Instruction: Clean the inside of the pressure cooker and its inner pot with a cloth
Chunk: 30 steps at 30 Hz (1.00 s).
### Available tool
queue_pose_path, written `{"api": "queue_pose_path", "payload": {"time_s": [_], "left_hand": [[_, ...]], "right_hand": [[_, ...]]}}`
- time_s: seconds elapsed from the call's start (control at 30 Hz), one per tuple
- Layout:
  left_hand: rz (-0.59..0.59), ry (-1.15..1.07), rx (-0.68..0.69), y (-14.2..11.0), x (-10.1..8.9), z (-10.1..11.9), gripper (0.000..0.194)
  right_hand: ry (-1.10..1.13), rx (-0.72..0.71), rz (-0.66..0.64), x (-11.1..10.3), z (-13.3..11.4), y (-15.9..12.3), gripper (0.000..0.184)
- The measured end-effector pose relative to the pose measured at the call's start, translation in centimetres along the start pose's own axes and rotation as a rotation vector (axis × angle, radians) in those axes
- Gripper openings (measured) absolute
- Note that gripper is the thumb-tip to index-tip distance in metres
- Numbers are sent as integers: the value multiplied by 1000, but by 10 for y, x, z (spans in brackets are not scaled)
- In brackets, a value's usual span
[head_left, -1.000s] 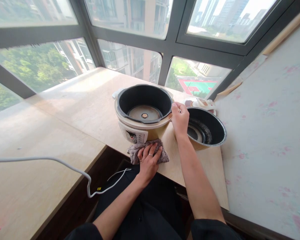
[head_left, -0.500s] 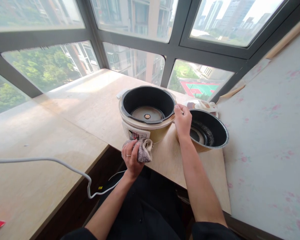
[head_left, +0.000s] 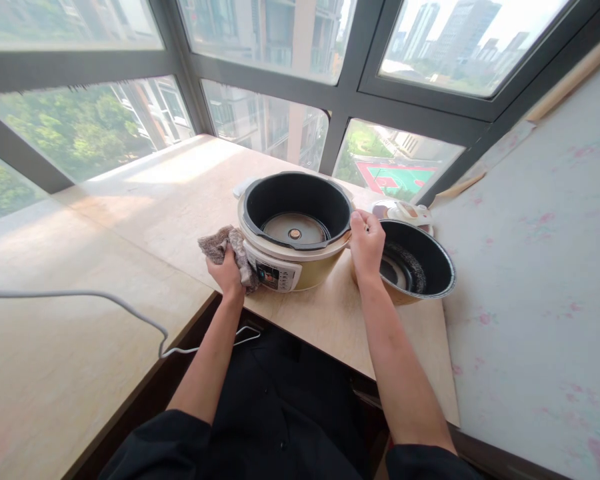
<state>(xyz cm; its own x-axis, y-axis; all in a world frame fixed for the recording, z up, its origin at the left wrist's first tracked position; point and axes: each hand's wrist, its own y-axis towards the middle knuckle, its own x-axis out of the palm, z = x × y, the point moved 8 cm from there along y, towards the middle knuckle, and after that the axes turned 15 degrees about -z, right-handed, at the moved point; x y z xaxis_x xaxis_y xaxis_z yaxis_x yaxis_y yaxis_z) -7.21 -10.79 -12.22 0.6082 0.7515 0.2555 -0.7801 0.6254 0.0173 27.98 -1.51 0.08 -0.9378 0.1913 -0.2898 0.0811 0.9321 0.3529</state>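
Note:
A pressure cooker body [head_left: 320,270] with a gold side and a black, hollow inside stands upright at the counter's edge. My right hand [head_left: 368,241] is closed on the handle at its right rim. At the lower left of the cooker, beside the control panel [head_left: 274,275], my left hand [head_left: 226,272] grips a crumpled grey-brown cloth [head_left: 215,245]. The cloth touches the cooker's side. To the right of my right hand, the dark inner pot [head_left: 433,257] stands apart on the counter, with pale residue on its inside wall.
Behind the inner pot lies a white lid-like part [head_left: 405,212]. A grey-white power cord [head_left: 105,295] runs across the left of the counter [head_left: 130,247] and over its edge. Windows [head_left: 265,120] close off the back, and a flowered wall [head_left: 530,287] rises on the right.
My left hand has carried the cloth leftward and up, from below the control panel to the cooker's left side, uncovering the panel. My right hand keeps its hold on the handle. The cord has shifted.

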Motion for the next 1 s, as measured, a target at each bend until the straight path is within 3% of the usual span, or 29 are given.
{"api": "queue_pose_path", "payload": {"time_s": [0.13, 0.27, 0.4, 0.53, 0.67, 0.8, 0.87, 0.93, 1.0], "left_hand": [[13, -29, -11, -14, -6, -9, 41], [-11, -70, -72, -56, -17, -23, 45], [-74, -237, -293, -111, -6, -41, 37], [-18, -361, -610, -162, 13, -46, 22], [-11, -430, -772, -191, 28, -40, 17], [-115, -477, -828, -208, 45, -36, 12], [-210, -492, -922, -221, 59, -37, 10], [-332, -492, -1035, -233, 74, -37, 15], [-423, -480, -1060, -238, 84, -34, 22]], "right_hand": [[1, 8, 35, 0, -2, -2, 36], [3, 0, 78, 0, -2, -3, 32], [-8, -1, 81, 0, 0, -2, 31], [-11, -3, 62, 0, -1, -1, 32], [-20, -6, 70, -1, -2, -2, 32], [-13, 3, 63, 1, -1, -2, 32], [-15, 0, 53, 1, -1, -2, 33], [-26, -9, 33, 0, -2, -1, 35], [-39, -25, -22, -1, -3, 0, 36]]}}
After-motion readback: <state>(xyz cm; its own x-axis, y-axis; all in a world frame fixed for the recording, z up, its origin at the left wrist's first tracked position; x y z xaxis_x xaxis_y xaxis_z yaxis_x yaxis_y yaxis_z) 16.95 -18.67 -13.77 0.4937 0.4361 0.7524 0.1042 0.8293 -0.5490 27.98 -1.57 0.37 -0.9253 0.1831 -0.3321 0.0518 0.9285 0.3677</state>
